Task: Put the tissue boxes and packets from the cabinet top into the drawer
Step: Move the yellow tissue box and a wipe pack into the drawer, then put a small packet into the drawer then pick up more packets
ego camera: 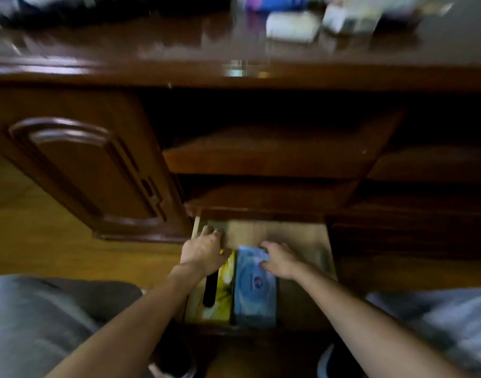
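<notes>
The drawer (302, 236) is pulled out below the dark wooden cabinet. Inside it lie a yellow tissue box (223, 293) on the left and a blue tissue box (254, 293) beside it. My right hand (278, 259) grips the far end of the blue box. My left hand (205, 251) reaches over the yellow box's far end, fingers spread near the drawer's back left corner. Whether it holds anything is unclear. On the cabinet top (179, 42), blurred white tissue packets (291, 27) and a purple-blue pack (272, 1) sit at the back right.
A cabinet door (78, 170) stands to the left of the drawer. Two open shelves (261, 156) lie above the drawer. My knees in grey fabric (42, 317) flank the drawer, over a wooden floor. A dark bag (83, 6) is at the top left.
</notes>
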